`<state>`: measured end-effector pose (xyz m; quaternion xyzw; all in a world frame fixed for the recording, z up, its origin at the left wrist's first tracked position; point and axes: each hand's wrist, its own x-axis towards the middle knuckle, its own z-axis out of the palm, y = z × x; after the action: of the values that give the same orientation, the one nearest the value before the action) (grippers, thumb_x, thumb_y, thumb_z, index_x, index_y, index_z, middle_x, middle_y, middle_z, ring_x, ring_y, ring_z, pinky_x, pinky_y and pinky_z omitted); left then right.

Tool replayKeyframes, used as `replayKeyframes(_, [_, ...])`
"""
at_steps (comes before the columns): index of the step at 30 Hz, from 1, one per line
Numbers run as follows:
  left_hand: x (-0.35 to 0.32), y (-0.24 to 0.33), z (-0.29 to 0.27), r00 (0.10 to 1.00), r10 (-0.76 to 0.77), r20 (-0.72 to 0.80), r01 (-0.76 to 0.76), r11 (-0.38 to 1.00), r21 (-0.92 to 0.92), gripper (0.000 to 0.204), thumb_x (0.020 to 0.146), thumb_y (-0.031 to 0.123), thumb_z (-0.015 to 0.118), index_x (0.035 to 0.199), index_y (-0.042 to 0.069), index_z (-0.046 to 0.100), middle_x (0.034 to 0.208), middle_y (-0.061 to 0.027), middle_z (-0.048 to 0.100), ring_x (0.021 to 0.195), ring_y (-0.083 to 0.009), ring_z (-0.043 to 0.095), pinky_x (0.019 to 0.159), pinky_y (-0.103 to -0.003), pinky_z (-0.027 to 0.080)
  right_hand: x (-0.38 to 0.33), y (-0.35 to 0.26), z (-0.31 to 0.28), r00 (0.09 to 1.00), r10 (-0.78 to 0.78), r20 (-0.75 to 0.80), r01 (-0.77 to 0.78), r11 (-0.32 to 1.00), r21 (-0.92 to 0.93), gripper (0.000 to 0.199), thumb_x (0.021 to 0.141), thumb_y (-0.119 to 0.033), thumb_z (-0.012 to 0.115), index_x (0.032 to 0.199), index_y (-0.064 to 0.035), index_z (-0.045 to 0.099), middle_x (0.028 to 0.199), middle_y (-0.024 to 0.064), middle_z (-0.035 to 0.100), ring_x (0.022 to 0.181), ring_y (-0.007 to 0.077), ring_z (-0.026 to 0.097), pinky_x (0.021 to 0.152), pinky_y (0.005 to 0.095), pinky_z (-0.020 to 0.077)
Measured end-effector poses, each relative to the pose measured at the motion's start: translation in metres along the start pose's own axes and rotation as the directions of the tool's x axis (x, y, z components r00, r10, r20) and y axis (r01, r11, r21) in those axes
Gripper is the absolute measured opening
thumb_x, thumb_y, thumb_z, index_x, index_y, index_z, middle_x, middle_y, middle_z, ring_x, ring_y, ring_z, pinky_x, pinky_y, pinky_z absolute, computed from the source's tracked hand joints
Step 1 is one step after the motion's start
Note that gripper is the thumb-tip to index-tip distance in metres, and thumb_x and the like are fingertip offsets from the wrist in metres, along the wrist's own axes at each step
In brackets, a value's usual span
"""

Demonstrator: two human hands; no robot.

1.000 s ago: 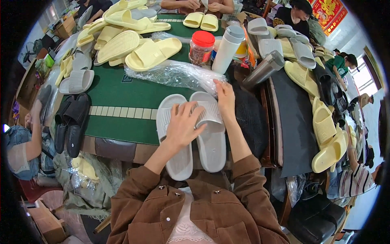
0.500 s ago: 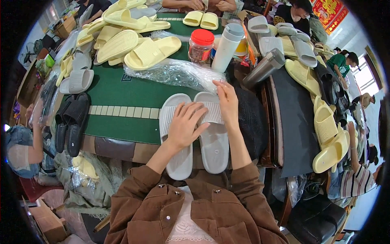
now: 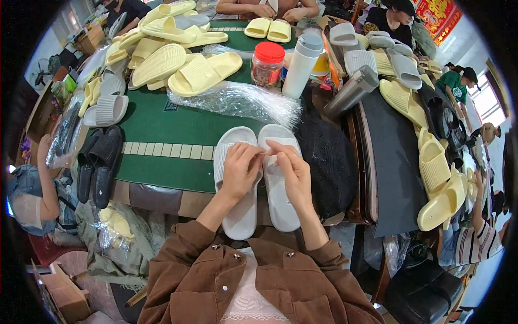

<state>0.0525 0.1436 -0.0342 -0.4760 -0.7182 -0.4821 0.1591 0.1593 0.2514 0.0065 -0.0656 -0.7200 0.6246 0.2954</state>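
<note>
A pair of light grey slide slippers lies side by side at the table's near edge, the left slipper [image 3: 240, 217] and the right slipper [image 3: 281, 215] both pointing away from me. Over the left one's strap is my left hand [image 3: 240, 171], thumb and fingers pinched together. My right hand [image 3: 294, 175] hangs over the right slipper, its fingertips closed and meeting those of the left between the two straps. Whatever the fingertips hold is too fine to make out. Just beyond the slippers lies a bundle of thin clear plastic strands [image 3: 259, 102].
Pale yellow slippers [image 3: 205, 73] pile up at the far left of the green table mat [image 3: 162, 119]. Black slippers [image 3: 102, 156] sit at the left edge. A red-lidded jar [image 3: 268, 63], white bottle [image 3: 303, 65] and steel tumbler [image 3: 350, 92] stand beyond. Other people work around.
My right hand has come back from the plastic strands, moving left and nearer to meet my left hand. The left fingers, spread over the straps before, are now pinched.
</note>
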Motion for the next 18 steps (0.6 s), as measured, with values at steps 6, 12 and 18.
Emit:
replayKeyframes(6, [0.004,0.011,-0.002,1.0,0.016,0.015,-0.015,0.998,-0.057,0.018,0.072,0.003,0.068,0.089,0.007,0.065,0.087,-0.0074,0.061,0.077,-0.0246,0.056,0.071,-0.035,0.043,-0.01,-0.005,-0.005,0.997,0.078,0.003,-0.078,0.98,0.182,0.031,0.099,-0.015,0.044,0.122,-0.0012,0.059,0.097,0.0053,0.063,0.09,0.0103,0.058,0.076,0.0242,0.0483])
replayKeyframes(12, [-0.001,0.004,-0.002,0.999,0.028,-0.022,-0.031,0.994,-0.107,0.018,0.075,0.001,0.067,0.092,0.005,0.065,0.094,-0.0091,0.063,0.082,-0.0251,0.06,0.074,-0.035,0.046,-0.018,-0.016,-0.025,0.982,0.15,-0.116,-0.102,0.933,0.346,0.035,0.101,-0.018,0.041,0.126,0.0032,0.052,0.08,0.004,0.061,0.073,0.0112,0.059,0.068,0.0251,0.0503])
replayKeyframes(18, [-0.004,0.006,-0.01,0.996,-0.083,-0.029,0.078,0.983,-0.167,0.017,0.079,0.0,0.065,0.096,0.003,0.066,0.093,-0.0103,0.063,0.084,-0.0276,0.06,0.074,-0.035,0.048,-0.015,-0.035,-0.071,0.881,0.041,-0.472,0.155,0.916,0.369,0.036,0.1,-0.017,0.045,0.13,0.0033,0.045,0.061,-0.0035,0.04,0.051,0.0032,0.036,0.044,0.0172,0.0298])
